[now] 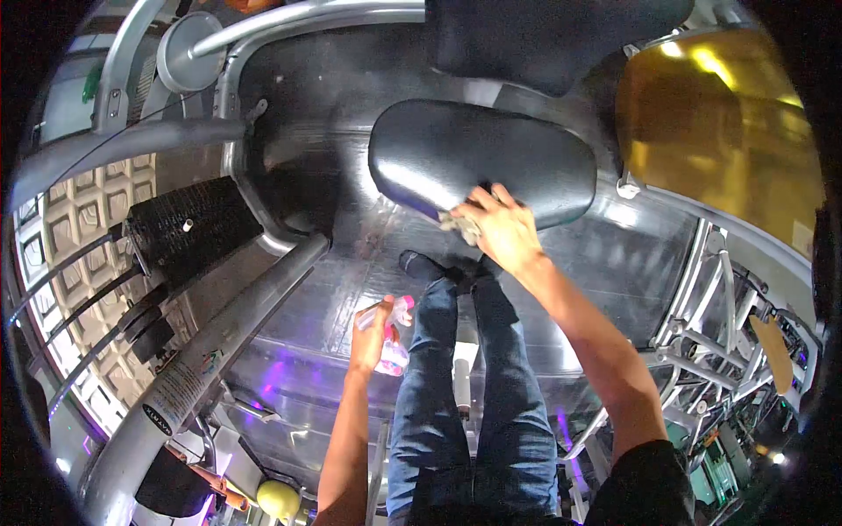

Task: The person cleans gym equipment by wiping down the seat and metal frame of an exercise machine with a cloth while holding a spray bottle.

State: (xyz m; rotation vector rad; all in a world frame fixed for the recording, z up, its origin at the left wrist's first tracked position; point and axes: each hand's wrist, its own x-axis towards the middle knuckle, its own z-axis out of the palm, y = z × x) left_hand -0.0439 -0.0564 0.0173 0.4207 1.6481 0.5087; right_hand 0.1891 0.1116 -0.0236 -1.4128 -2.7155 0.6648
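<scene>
A black padded seat (491, 153) with rounded ends lies before me, its surface shiny under the light. My right hand (504, 228) is closed on a crumpled, light-coloured cloth (462, 228) at the seat's near edge, with fingertips on the padding. Lower and to the left, my left hand (373, 333) grips a spray bottle (395, 355) with a pink nozzle and pinkish contents. The bottle is held beside my leg, apart from the seat. Part of the bottle is hidden behind my fingers.
Thick grey machine frame tubes (210, 368) run along the left. A black pad (553, 44) stands beyond the seat, and a yellow translucent panel (719, 131) is at the upper right. More metal frames (728, 351) stand right; a yellow ball (278, 498) is lower left.
</scene>
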